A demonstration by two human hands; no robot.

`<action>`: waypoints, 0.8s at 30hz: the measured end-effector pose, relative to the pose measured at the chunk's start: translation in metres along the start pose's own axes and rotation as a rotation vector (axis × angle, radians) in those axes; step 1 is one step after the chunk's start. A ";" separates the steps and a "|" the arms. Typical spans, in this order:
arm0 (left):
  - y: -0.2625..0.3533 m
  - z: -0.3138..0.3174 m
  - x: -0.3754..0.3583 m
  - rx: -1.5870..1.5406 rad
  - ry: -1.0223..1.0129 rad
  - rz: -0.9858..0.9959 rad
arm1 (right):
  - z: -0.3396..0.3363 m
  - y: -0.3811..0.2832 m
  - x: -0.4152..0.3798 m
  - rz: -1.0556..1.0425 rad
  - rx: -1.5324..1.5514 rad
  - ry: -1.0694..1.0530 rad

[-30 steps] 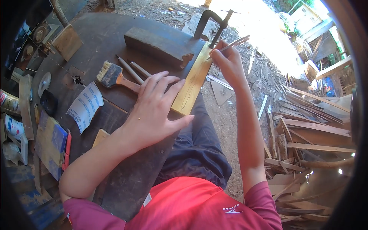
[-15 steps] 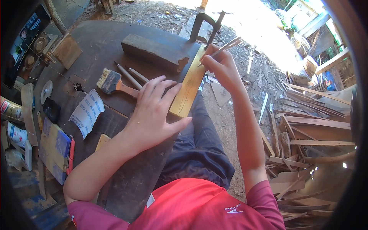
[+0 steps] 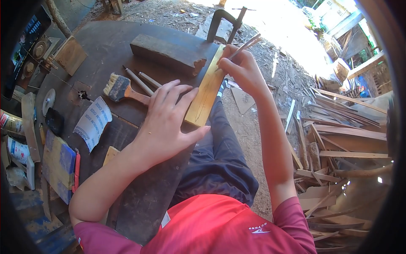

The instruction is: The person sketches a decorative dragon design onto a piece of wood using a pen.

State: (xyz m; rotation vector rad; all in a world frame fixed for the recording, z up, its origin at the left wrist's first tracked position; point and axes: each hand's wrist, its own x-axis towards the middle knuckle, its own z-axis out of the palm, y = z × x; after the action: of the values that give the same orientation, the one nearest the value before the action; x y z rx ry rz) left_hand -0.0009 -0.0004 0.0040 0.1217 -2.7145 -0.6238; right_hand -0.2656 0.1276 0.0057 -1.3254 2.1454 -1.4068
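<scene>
A yellowish wood block lies along the right edge of the dark table, with thin dark lines marked on its upper face. My right hand pinches a slim pencil, whose tip meets the block toward its far end; the pencil's upper end looks doubled. My left hand lies with fingers spread at the block's left side, thumb stretched past its near end. Beside the left fingertips are a paintbrush with a wooden handle and two slim round tools, partly covered by the hand.
A dark wooden beam lies left of the block, near a C-clamp on the table's far edge. Sandpaper, a sanding block and a phone are leftward. Scrap wood piles up at right.
The pencil tip and right hand have shifted slightly along the block. The whole view has moved a little; the left hand keeps its place by the block.
</scene>
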 end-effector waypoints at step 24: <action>0.001 -0.001 -0.001 0.003 -0.024 -0.011 | -0.002 0.006 0.008 -0.026 -0.056 0.081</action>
State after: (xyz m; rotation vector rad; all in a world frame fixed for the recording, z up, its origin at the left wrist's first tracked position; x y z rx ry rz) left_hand 0.0000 -0.0001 0.0050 0.1302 -2.7397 -0.6288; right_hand -0.2746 0.1228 0.0039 -1.3433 2.2430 -1.4438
